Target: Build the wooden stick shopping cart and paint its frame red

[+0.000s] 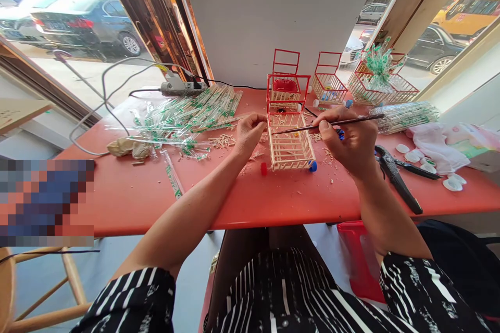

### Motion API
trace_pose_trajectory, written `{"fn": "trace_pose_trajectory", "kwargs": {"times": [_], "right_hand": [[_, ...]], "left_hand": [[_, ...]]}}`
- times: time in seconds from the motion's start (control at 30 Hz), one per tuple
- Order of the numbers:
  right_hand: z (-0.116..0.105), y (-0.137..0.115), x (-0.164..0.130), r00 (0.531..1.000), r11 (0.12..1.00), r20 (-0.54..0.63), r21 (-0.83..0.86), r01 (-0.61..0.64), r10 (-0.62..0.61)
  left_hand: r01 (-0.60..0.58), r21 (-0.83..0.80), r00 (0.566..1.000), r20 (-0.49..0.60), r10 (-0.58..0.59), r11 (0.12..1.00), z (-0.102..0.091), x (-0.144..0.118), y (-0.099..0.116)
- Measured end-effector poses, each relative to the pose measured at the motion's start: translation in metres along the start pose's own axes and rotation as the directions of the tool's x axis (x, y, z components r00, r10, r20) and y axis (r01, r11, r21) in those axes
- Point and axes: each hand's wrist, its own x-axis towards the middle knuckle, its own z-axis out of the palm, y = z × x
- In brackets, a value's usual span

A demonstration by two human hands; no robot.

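We cannot read the pixelated patch at the near-left edge of the red surface (pixel 234 203), and the brush tip disappears behind the cart's red frame, so we cannot tell whether it touches the wood. The fingertips of our left hand (pixel 250 132) are partly hidden where they meet the cart. What sits inside the cart beneath the red upper tier is hard to make out.

Our left hand is curled nearly closed, thumb and fingers pinching the left rim of the small toothpick shopping cart (pixel 291 143). The cart stands upright on the surface between our two hands, with a red wheel cap at its near-left corner and a blue one at its near-right corner.

Our right hand (pixel 347 138) is closed in a pen grip around a thin dark paintbrush (pixel 332 123), which runs almost level across the top of the cart, its handle end sticking out to the right past our knuckles.

Just right of the right hand lie black pliers (pixel 396 177), and beyond them white bottle caps (pixel 412 156). Left of the left hand spreads a heap of wrapped toothpicks (pixel 191 114). Beyond both hands, against the wall, stand more red-framed carts (pixel 328 80).
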Motion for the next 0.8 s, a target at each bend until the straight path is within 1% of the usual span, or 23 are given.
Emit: {"fn": "trace_pose_trajectory", "kwargs": {"times": [0.1,0.17,0.23,0.3,0.33,0.4,0.43,0.47,0.5,0.53,0.57,0.6,0.63,0.73,0.8], "right_hand": [[-0.002,0.001,0.001,0.999,1.0,-0.043,-0.003,-0.012,0.011],[-0.005,0.0,0.003,0.993,0.999,-0.114,0.017,-0.028,0.03],[-0.012,-0.002,0.008,0.975,0.997,-0.216,0.061,-0.045,0.057],[-0.022,-0.003,0.017,0.93,0.994,-0.358,0.104,-0.047,0.081],[-0.029,-0.002,0.024,0.892,0.994,-0.445,0.106,-0.035,0.079],[-0.044,0.006,0.04,0.83,0.997,-0.555,0.076,-0.015,0.054],[-0.05,0.013,0.05,0.828,0.999,-0.56,0.048,-0.009,0.035],[-0.054,0.023,0.061,0.836,0.998,-0.546,0.039,-0.047,0.06],[-0.056,0.035,0.072,0.847,0.993,-0.518,0.049,-0.111,0.12],[-0.055,0.05,0.084,0.852,0.978,-0.481,0.077,-0.194,0.207],[-0.051,0.064,0.095,0.843,0.945,-0.429,0.101,-0.312,0.325],[-0.044,0.08,0.105,0.812,0.896,-0.383,0.122,-0.428,0.44],[-0.034,0.094,0.115,0.765,0.842,-0.362,0.132,-0.523,0.532],[0.004,0.13,0.133,0.729,0.789,-0.318,0.125,-0.602,0.606],[0.03,0.148,0.138,0.7,0.744,-0.294,0.062,-0.665,0.65]], "left_hand": [[-0.005,-0.005,1.0,0.002,0.005,1.0,0.0,0.0,-0.001],[-0.007,-0.009,1.0,0.004,0.007,1.0,0.0,0.0,-0.001],[-0.006,-0.014,1.0,0.004,0.006,1.0,0.0,0.0,-0.001],[-0.001,-0.015,1.0,0.004,0.001,1.0,0.001,0.0,-0.001],[0.003,-0.013,1.0,0.004,-0.003,1.0,0.001,0.0,-0.001],[0.01,-0.016,1.0,0.005,-0.01,1.0,0.002,-0.001,-0.001],[0.009,-0.021,1.0,0.005,-0.009,1.0,0.002,-0.001,-0.001],[0.007,-0.026,1.0,0.005,-0.007,1.0,0.002,-0.001,-0.001],[0.006,-0.028,1.0,0.003,-0.006,1.0,0.002,-0.001,-0.001],[0.008,-0.027,1.0,-0.001,-0.008,1.0,0.002,-0.001,0.0],[0.011,-0.025,1.0,-0.003,-0.011,1.0,0.003,-0.001,0.0],[0.013,-0.024,1.0,-0.004,-0.013,1.0,0.003,-0.001,0.0],[0.013,-0.027,1.0,-0.003,-0.014,1.0,0.003,-0.001,0.001],[0.005,-0.051,1.0,0.001,-0.005,0.999,0.004,-0.001,0.003],[0.01,-0.063,1.0,-0.001,-0.011,0.998,0.004,-0.002,0.005]]}}
